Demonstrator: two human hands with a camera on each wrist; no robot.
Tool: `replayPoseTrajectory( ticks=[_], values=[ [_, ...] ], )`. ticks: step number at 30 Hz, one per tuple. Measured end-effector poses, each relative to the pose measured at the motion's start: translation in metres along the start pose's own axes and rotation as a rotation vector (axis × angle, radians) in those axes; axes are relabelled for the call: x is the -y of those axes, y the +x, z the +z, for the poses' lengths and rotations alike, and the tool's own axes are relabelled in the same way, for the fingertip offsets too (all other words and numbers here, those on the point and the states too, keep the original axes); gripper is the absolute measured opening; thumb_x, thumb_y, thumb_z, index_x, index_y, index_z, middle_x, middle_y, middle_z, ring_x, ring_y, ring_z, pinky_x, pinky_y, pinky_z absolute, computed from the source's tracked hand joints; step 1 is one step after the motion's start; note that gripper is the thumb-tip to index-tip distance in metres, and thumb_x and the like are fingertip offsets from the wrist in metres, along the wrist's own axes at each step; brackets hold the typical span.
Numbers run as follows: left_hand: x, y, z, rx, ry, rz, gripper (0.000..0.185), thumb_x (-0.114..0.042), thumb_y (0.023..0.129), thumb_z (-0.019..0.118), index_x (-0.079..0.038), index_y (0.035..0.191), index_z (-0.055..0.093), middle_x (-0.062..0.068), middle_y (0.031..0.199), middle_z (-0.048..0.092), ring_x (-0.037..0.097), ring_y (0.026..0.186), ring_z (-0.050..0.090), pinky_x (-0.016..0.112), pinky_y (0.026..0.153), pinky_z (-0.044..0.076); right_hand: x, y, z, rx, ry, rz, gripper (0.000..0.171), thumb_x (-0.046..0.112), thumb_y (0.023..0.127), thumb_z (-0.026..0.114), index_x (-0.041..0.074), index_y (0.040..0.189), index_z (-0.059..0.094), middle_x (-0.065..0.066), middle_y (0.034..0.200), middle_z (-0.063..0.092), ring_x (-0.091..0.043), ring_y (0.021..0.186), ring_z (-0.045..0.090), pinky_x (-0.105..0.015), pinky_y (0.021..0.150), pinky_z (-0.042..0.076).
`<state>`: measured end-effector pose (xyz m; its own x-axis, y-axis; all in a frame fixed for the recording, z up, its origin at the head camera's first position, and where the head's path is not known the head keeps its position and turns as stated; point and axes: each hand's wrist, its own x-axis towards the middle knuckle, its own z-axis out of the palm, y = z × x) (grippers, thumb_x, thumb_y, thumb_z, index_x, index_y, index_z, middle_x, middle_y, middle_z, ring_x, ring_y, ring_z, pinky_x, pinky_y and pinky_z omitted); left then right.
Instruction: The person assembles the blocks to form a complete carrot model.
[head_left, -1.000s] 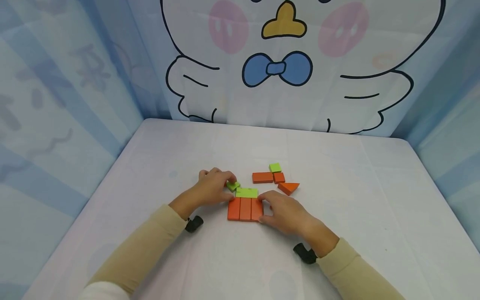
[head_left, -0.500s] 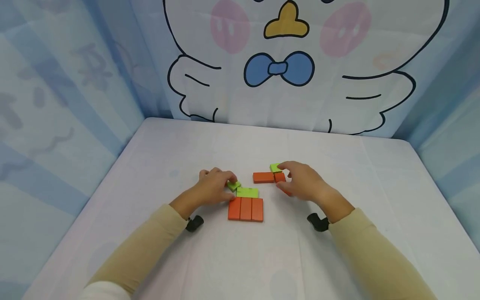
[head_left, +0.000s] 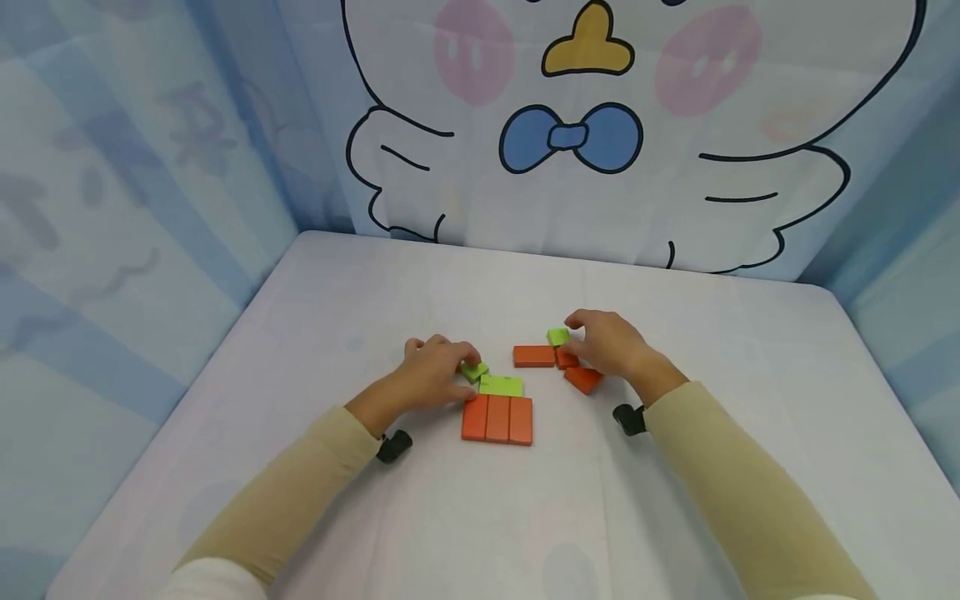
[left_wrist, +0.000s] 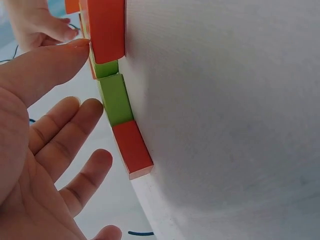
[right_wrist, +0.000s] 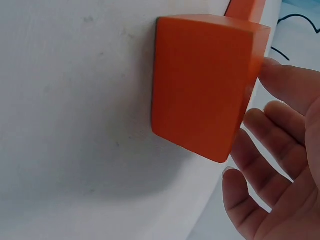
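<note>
My left hand (head_left: 433, 373) spreads over the left end of a flat block figure. Its thumb touches the corner of three upright orange blocks (head_left: 497, 419) set side by side. Its fingertips lie at a small green block (left_wrist: 116, 99), beside a longer green block (head_left: 501, 386). Below that green piece in the left wrist view is a small orange block (left_wrist: 133, 147), hidden in the head view. My right hand (head_left: 611, 343) reaches over a loose group, thumb at a small orange block (head_left: 566, 358), index finger close to a green block (head_left: 557, 337).
An orange rectangular block (head_left: 534, 357) lies left of the right hand. A wedge-like orange block (head_left: 582, 381) lies under that hand. White cloth covers the table (head_left: 495, 517), and a printed curtain (head_left: 480, 192) stands along its back edge.
My right hand has left the right side of the orange blocks and moved away and to the right, over the loose pieces. The left hand stays in place. The view has shifted slightly.
</note>
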<state>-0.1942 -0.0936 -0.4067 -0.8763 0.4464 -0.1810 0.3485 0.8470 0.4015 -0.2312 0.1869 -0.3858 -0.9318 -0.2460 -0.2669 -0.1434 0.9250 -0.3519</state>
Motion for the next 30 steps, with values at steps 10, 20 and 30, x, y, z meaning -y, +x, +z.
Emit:
replayPoseTrajectory(
  ticks=[10, 20, 30],
  values=[
    [-0.002, 0.000, -0.002, 0.013, 0.001, -0.016, 0.039, -0.033, 0.088, 0.078, -0.019, 0.123, 0.064, -0.008, 0.103, 0.062, 0.022, 0.117, 0.047, 0.057, 0.105, 0.022, -0.002, 0.010, 0.008, -0.024, 0.006, 0.001, 0.048, 0.031, 0.100, 0.062, 0.003, 0.139, 0.055, -0.018, 0.129, 0.061, -0.033, 0.102, 0.053, -0.043, 0.088, 0.048],
    [-0.001, 0.001, 0.000, 0.013, -0.003, -0.017, 0.040, -0.034, 0.088, 0.078, -0.019, 0.122, 0.065, -0.009, 0.103, 0.062, 0.022, 0.117, 0.048, 0.059, 0.106, 0.020, 0.001, 0.015, 0.011, -0.032, 0.006, -0.004, 0.050, 0.032, 0.100, 0.062, 0.002, 0.140, 0.054, -0.019, 0.131, 0.060, -0.035, 0.108, 0.053, -0.052, 0.099, 0.044],
    [0.000, 0.001, 0.001, 0.010, -0.006, -0.015, 0.039, -0.033, 0.088, 0.078, -0.019, 0.122, 0.065, -0.009, 0.104, 0.063, 0.022, 0.118, 0.048, 0.059, 0.106, 0.020, 0.004, 0.016, 0.012, -0.042, -0.010, 0.006, 0.047, 0.028, 0.101, 0.059, 0.003, 0.140, 0.053, -0.020, 0.132, 0.060, -0.037, 0.110, 0.053, -0.054, 0.100, 0.044]
  ],
)
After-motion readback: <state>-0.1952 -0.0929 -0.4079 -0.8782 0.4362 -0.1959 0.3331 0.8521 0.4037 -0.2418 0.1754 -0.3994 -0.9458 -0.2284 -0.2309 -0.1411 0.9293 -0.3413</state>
